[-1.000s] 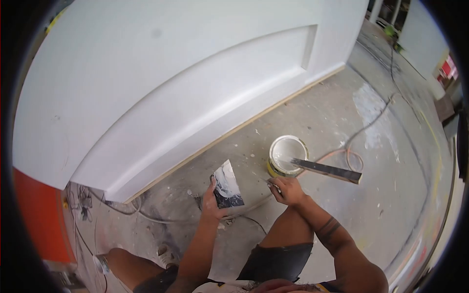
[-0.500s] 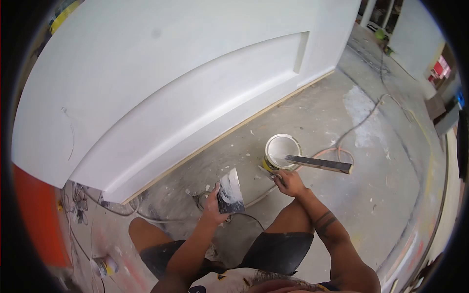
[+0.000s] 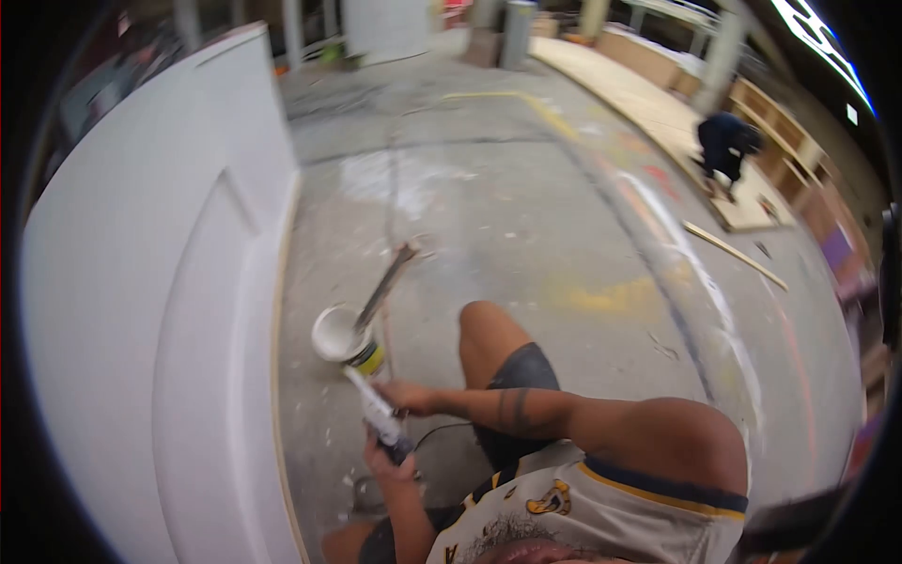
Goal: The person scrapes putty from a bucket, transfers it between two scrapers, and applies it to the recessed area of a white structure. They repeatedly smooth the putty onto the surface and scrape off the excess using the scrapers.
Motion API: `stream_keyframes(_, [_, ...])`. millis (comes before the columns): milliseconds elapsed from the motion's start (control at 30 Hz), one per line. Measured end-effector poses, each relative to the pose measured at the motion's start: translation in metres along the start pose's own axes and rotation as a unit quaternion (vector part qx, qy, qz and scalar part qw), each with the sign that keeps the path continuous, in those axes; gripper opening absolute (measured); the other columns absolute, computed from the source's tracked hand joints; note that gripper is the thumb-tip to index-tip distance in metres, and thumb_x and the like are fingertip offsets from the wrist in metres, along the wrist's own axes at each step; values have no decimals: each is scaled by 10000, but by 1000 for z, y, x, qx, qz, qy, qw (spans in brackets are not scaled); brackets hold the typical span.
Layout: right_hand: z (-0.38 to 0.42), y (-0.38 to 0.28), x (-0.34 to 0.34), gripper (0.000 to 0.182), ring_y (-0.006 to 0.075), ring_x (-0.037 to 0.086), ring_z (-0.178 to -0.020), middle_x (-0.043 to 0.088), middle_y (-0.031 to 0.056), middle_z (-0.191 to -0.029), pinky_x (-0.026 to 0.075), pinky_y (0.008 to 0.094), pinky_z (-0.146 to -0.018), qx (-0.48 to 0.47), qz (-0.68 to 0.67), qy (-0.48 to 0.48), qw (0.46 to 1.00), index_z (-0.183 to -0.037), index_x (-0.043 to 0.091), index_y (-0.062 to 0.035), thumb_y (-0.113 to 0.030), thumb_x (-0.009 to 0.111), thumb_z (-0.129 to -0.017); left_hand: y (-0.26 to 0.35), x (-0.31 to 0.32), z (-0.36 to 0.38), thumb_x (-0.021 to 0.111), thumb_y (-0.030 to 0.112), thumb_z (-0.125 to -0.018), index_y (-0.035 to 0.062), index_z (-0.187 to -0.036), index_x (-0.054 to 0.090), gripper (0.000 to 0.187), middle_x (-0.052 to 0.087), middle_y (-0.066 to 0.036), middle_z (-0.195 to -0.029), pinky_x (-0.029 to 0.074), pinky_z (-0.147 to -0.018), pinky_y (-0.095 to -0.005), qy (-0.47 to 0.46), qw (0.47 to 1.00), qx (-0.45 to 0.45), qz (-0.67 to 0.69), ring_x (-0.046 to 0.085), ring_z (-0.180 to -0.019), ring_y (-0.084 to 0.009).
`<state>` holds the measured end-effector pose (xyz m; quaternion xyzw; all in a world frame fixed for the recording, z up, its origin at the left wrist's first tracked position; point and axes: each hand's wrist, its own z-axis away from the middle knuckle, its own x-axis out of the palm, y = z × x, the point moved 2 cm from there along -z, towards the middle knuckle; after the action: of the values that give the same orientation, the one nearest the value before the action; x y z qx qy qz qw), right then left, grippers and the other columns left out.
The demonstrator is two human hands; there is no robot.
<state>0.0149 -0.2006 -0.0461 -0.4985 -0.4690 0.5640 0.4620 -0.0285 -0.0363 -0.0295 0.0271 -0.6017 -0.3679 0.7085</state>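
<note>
My left hand [image 3: 385, 462] is closed around the lower end of a dark flat plate smeared with white filler [image 3: 378, 409]. The plate looks narrow, seen nearly edge-on. My right hand [image 3: 406, 398] is closed beside the plate's upper part, its fingers partly hidden behind it; the putty knife it grips barely shows. Just beyond both hands stands an open white bucket [image 3: 365, 361] with a yellow-green and black label and pale material inside. A long dark stick [image 3: 387, 284] leans out over its rim.
A white panel with a recessed section [image 3: 122, 310] stands close on the left. Behind the bucket a hose [image 3: 393, 188] lies on the stained concrete floor [image 3: 526, 254]. At right, a person in dark clothing [image 3: 725, 150] bends over a long wooden board [image 3: 648, 117]. A wooden strip [image 3: 736, 254] lies nearer.
My view has swung right, so the panel now sits at the left and the other person appears. The right hand has come to the plate, which has turned nearly edge-on.
</note>
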Motion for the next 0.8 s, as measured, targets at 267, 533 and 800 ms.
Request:
stream_keyframes(267, [31, -57, 4, 629, 88, 435, -491, 468, -13, -581, 350, 292, -448, 107, -51, -157, 980, -810, 618, -49, -628, 439, -978, 46, -66, -37, 557, 230, -977, -19, -1288, 551, 398, 610, -129, -1225, 515, -903, -351, 87, 989, 75, -97, 612, -1102, -234])
stream_keyframes(533, [16, -57, -9, 574, 59, 308, -379, 402, -61, -510, 215, 225, -360, 157, -452, -11, 878, -740, 555, -169, -695, 441, -938, 56, -44, -36, 638, 322, -930, 95, -1287, 580, 427, 659, -18, -1175, 537, -822, -286, -21, 999, -45, -24, 649, -1011, -151])
stream_keyframes(800, [-2, -52, -20, 532, 67, 298, -374, 406, -62, -508, 214, 239, -363, 134, -525, 41, 840, -740, 565, -185, -670, 475, -939, 36, -62, -40, 569, 284, -936, 111, -1335, 561, 435, 625, -23, -1253, 521, -814, -313, 52, 993, 39, -103, 620, -1055, -166])
